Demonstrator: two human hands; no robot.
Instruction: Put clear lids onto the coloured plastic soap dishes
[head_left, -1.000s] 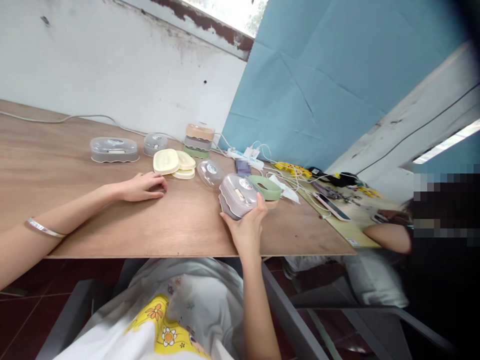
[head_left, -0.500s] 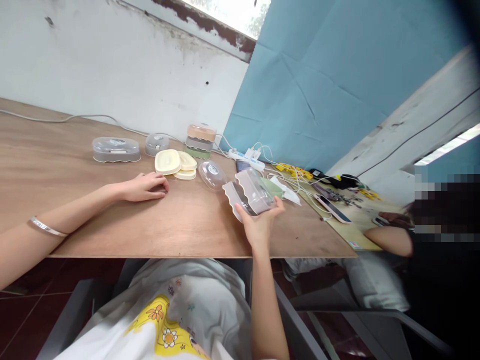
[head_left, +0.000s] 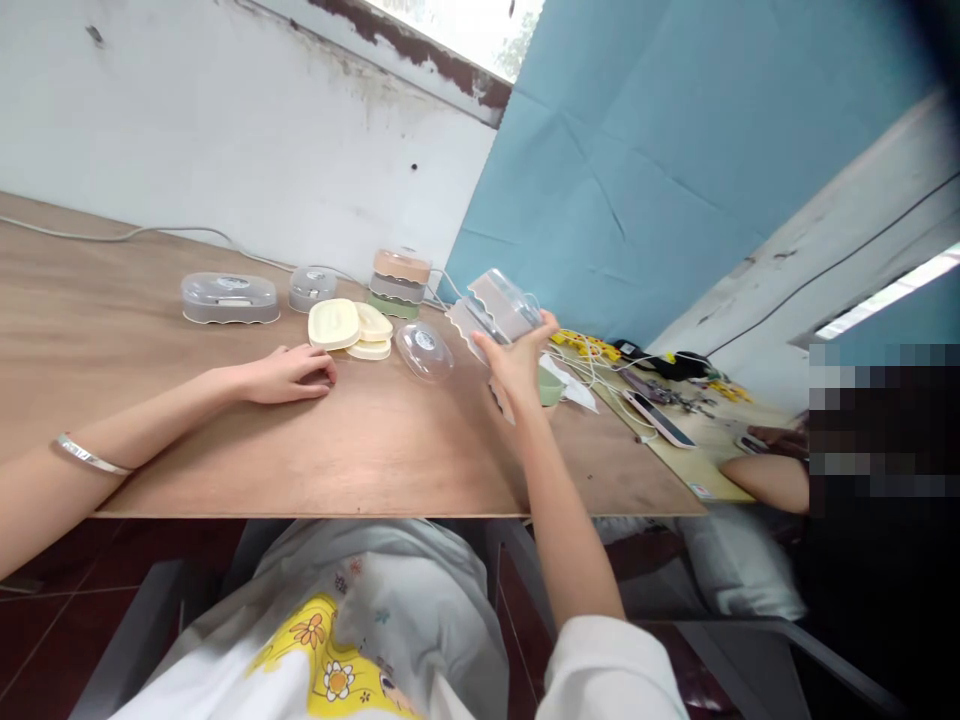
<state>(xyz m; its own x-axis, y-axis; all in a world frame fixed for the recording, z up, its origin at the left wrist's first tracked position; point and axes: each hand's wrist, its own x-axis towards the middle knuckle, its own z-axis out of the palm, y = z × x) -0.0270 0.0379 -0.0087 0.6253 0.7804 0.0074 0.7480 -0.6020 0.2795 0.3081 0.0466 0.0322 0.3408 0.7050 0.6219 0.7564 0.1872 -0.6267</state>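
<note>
My right hand (head_left: 517, 365) grips a grey soap box (head_left: 499, 305) with scalloped edges and a clear lid, thumb on the near side, tilted and raised above the table. It has two grey sections side by side; I cannot tell whether they are joined. Below that hand a green box (head_left: 550, 388) is partly hidden, with another grey edge beside it. Resting on the table, my left hand (head_left: 296, 374) holds nothing, its fingers loosely apart. Just beyond its fingertips lie several cream oval pieces (head_left: 334, 325). A clear lid (head_left: 425, 350) lies between the hands.
Further back stand a long grey lidded box (head_left: 230, 298), a smaller grey one (head_left: 312, 288) and a stack of orange, grey and green boxes (head_left: 401, 283). White cables (head_left: 592, 365), a tissue (head_left: 576, 385) and a phone (head_left: 660, 418) lie rightward. A co-worker (head_left: 862, 520) sits at right.
My right hand has lifted the grey soap box up and away from me, uncovering more of the green box and a grey edge beneath. My left hand stays where it was.
</note>
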